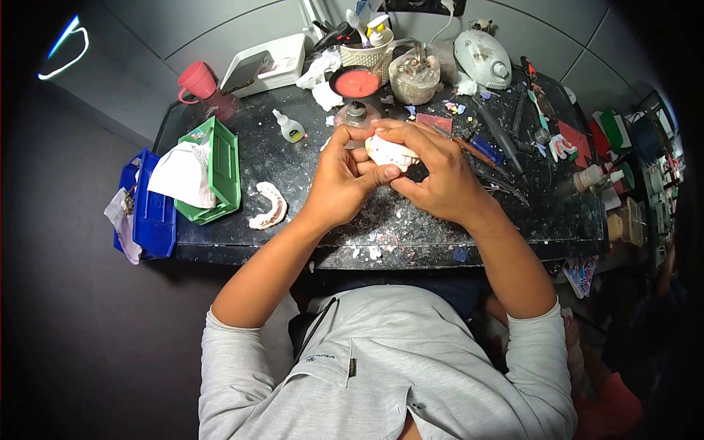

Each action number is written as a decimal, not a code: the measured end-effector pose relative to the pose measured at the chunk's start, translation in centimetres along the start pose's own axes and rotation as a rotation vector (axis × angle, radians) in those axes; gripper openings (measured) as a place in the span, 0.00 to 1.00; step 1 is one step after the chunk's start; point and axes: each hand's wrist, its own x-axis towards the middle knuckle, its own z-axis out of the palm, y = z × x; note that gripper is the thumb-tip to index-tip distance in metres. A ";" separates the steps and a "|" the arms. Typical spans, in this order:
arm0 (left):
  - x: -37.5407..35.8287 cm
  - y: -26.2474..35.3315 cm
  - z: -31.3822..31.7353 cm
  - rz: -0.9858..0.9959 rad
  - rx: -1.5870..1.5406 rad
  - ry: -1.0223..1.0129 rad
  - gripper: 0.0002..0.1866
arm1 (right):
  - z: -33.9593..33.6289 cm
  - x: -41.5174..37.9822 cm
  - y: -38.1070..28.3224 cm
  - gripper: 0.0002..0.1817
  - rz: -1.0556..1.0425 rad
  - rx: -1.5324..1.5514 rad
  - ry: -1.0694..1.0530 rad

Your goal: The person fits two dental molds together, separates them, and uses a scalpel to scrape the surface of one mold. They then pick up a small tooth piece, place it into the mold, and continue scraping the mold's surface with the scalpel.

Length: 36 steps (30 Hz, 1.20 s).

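A white plaster dental model (391, 152) is held between both hands above the middle of the black worktable. My left hand (343, 172) grips its left side, thumb on the near edge. My right hand (438, 167) curls over its top and right side, hiding part of it. Just beyond the hands stands a glass spirit burner (356, 113) with a metal cap. Behind it is a black pan of pink wax (356, 83). Left of my left hand, a horseshoe-shaped plaster arch (270, 206) lies on the table.
Green bin (226, 165) and blue bin (155, 213) stand at the left edge. A small dropper bottle (288, 127), a pink mug (196, 79) and a white tray (282, 66) sit farther back. Knives and a black handpiece (499, 133) lie to the right, among wax and plaster scraps.
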 end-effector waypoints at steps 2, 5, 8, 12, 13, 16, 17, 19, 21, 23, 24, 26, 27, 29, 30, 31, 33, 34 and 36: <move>0.0 -0.1 -0.1 -0.008 -0.021 0.004 0.25 | 0.1 0.0 0.0 0.27 -0.009 -0.019 -0.009; 0.0 -0.1 -0.1 -0.019 0.010 0.004 0.26 | 0.0 0.0 0.0 0.26 -0.033 -0.033 -0.007; 0.1 -0.1 -0.2 -0.002 0.026 -0.015 0.26 | 0.0 -0.1 0.1 0.26 -0.048 -0.043 -0.007; -0.1 0.1 0.0 0.000 0.049 -0.021 0.25 | -0.1 -0.1 0.1 0.26 -0.060 -0.041 -0.003; -0.1 0.1 0.0 0.020 0.064 -0.038 0.25 | -0.1 -0.1 0.1 0.25 -0.061 -0.031 -0.003; -0.1 0.3 0.3 0.077 0.092 -0.073 0.24 | -0.6 0.1 0.1 0.24 -0.088 -0.017 0.013; -0.1 0.4 0.4 0.113 0.103 -0.088 0.25 | -0.9 0.2 0.1 0.23 -0.112 -0.013 0.027; -0.2 1.1 0.5 0.136 0.100 -0.098 0.26 | -1.6 0.4 -0.4 0.23 -0.085 0.050 0.020; -0.3 1.2 0.3 0.205 0.137 -0.100 0.29 | -2.1 0.7 -0.7 0.23 -0.065 0.133 0.020; -0.6 1.1 0.1 0.263 0.178 -0.084 0.28 | -2.4 0.7 -1.1 0.22 -0.057 0.228 0.027; -0.6 1.1 0.1 0.320 0.220 -0.075 0.26 | -2.5 0.7 -1.2 0.22 -0.046 0.318 0.040; -0.5 1.2 -0.2 0.390 0.278 -0.077 0.24 | -2.6 0.5 -1.5 0.22 -0.039 0.405 0.026; -0.5 1.3 -0.4 0.453 0.340 -0.088 0.23 | -2.7 0.5 -1.7 0.23 -0.047 0.493 0.042; -0.7 1.4 -0.6 0.495 0.378 -0.081 0.22 | -2.9 0.3 -2.0 0.25 -0.094 0.585 0.052; -0.7 1.5 -0.6 0.535 0.419 -0.090 0.21 | -2.8 0.2 -2.2 0.26 -0.093 0.610 0.079; -0.8 1.6 -0.7 0.526 0.429 -0.090 0.22 | -3.0 0.1 -2.5 0.26 -0.122 0.530 0.073; -0.9 1.8 -0.6 0.555 0.453 -0.083 0.22 | -3.8 0.4 -2.8 0.28 -0.232 0.339 0.054; -0.9 1.8 -0.6 0.571 0.481 -0.094 0.23 | -3.7 0.4 -3.0 0.28 -0.258 0.327 0.057; -0.8 1.6 -0.7 0.593 0.475 -0.085 0.24 | -3.4 0.5 -3.3 0.29 -0.319 0.363 0.070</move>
